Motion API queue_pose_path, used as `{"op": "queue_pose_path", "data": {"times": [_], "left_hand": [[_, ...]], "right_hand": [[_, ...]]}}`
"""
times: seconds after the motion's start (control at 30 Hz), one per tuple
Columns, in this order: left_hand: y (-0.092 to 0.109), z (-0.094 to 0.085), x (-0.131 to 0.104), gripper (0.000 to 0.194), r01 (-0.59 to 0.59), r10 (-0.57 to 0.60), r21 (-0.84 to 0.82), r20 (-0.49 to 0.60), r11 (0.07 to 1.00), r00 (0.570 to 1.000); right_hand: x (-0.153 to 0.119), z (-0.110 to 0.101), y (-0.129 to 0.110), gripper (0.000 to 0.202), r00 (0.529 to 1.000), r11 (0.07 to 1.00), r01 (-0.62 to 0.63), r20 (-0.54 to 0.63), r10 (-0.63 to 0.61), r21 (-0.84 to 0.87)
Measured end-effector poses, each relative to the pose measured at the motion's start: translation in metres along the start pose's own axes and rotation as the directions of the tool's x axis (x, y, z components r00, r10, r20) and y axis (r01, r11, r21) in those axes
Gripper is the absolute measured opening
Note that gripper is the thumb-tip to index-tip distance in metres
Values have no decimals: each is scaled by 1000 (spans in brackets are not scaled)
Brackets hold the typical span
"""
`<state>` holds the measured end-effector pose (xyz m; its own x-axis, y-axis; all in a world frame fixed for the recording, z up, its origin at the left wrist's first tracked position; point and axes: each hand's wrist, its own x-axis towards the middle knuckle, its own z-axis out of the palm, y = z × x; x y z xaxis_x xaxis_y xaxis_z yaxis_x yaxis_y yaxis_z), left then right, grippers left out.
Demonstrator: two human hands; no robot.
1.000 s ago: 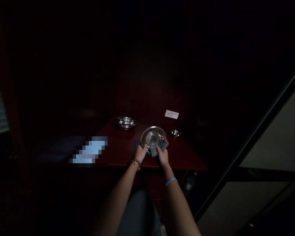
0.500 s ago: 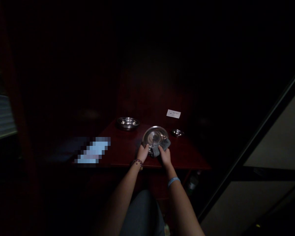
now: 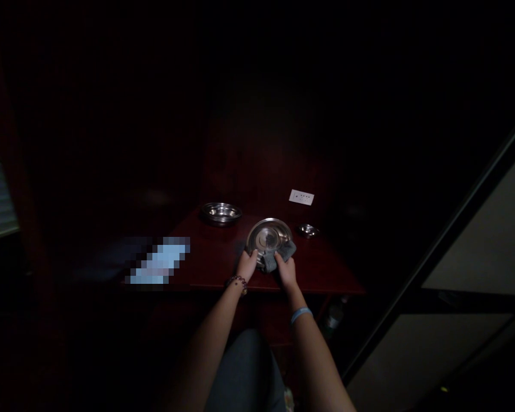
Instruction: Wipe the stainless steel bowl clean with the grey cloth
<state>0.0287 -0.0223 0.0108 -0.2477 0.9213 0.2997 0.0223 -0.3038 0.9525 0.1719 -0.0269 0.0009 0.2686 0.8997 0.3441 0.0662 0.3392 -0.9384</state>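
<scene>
A shiny metal bowl [image 3: 266, 236], tilted so that its inside faces me, is held above the dark red desk [image 3: 223, 269]. My left hand [image 3: 247, 264] grips its lower left rim, thumb on the inner side. At the lower right rim, my right hand [image 3: 287, 270] is closed on a grey cloth [image 3: 271, 261], which lies folded over the bowl's edge. The fingers behind the bowl are hidden. Further back on the left sits another metal bowl [image 3: 221, 213], perhaps a stack. A small metal dish [image 3: 308, 231] rests to the right.
A white socket plate [image 3: 301, 197] is on the back panel. At the desk's left lies a pixelated bright patch [image 3: 158, 263]. Below the right edge stands a bottle [image 3: 335, 317]. A pale panel with a dark frame [image 3: 476, 240] slants along the right.
The whole view has shifted slightly, so things sit a little further left. Both hands keep their hold on the bowl and cloth, with hardly any movement.
</scene>
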Motion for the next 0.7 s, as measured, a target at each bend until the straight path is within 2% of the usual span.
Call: {"op": "queue_pose_path", "data": {"times": [0.7], "left_hand": [[-2, 1, 2, 23, 10, -10, -38, -2, 999, 1000]], "right_hand": [[0, 0, -1, 41, 1000, 1000, -5, 13, 5, 1]]}}
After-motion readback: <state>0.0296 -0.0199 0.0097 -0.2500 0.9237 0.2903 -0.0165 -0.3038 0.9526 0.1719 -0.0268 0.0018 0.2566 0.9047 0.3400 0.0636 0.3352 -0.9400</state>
